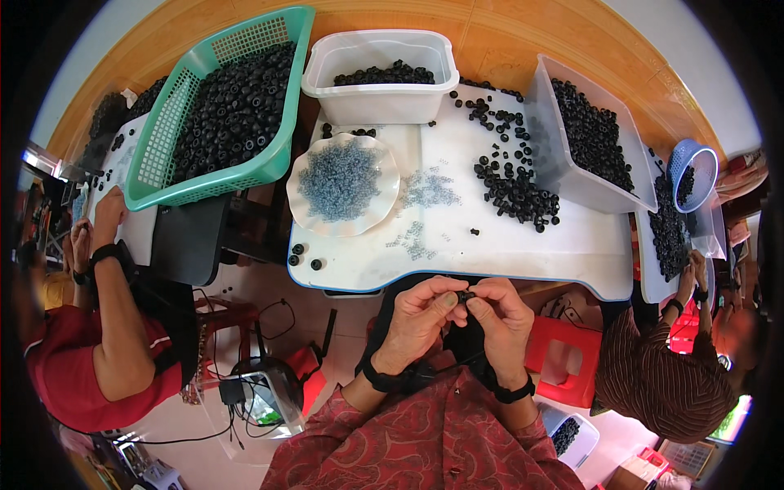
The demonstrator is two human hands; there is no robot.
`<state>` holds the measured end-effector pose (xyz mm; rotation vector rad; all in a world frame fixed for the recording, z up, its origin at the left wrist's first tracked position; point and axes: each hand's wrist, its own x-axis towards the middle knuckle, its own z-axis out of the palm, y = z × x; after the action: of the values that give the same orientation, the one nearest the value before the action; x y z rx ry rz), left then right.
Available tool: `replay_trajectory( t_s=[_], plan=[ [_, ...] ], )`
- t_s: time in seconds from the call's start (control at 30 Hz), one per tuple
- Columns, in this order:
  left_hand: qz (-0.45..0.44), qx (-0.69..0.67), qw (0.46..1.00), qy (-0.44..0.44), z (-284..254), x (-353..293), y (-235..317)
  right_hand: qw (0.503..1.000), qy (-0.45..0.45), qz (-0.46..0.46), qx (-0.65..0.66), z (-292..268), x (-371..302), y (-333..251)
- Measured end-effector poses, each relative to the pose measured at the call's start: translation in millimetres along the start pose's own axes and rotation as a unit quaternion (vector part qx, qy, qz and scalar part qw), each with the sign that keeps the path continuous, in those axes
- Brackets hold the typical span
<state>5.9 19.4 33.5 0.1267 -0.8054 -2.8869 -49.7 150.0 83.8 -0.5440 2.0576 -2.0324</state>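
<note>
Close in front of my body, just off the table's near edge, my left hand and my right hand meet fingertip to fingertip. Pinched between them is a small black round part, mostly covered by thumbs and fingers. Beyond the hands, on the white table, lie scattered small translucent pieces. More of these bluish translucent pieces fill a white scalloped plate. Loose black parts are spread right of the middle, and a few black rings sit at the near left corner.
A green basket heaped with black parts stands at the left. White and translucent bins with black parts stand at the back and right. People work on both sides, one in red, one in stripes. A red stool stands below the table.
</note>
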Motion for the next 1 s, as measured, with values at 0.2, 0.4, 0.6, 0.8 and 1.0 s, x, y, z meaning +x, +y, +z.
replay_trajectory(
  t_s=[0.2, 0.4, 0.6, 0.8, 1.0],
  plan=[
    [0.017, 0.035, 0.999, 0.014, -0.3, -0.5, -0.4, 0.999, -0.003, -0.034, -0.025, 3.7, -0.1, -0.1],
    [0.036, 0.075, 0.996, 0.017, -3.1, -1.0, 0.2, 0.997, -0.012, -0.058, -0.048, 5.8, 0.9, -0.6],
    [0.033, 0.092, 0.995, 0.033, -6.7, -1.6, 0.4, 0.997, -0.022, -0.044, -0.056, 8.3, 3.1, -6.7],
    [0.019, 0.099, 0.994, 0.038, -8.0, -2.5, 2.6, 0.994, -0.052, -0.040, -0.087, -2.4, 8.2, -3.6],
    [0.006, 0.108, 0.994, 0.024, -12.3, -1.9, 3.2, 0.995, -0.080, -0.011, -0.056, -9.0, 12.0, -2.8]
  ],
)
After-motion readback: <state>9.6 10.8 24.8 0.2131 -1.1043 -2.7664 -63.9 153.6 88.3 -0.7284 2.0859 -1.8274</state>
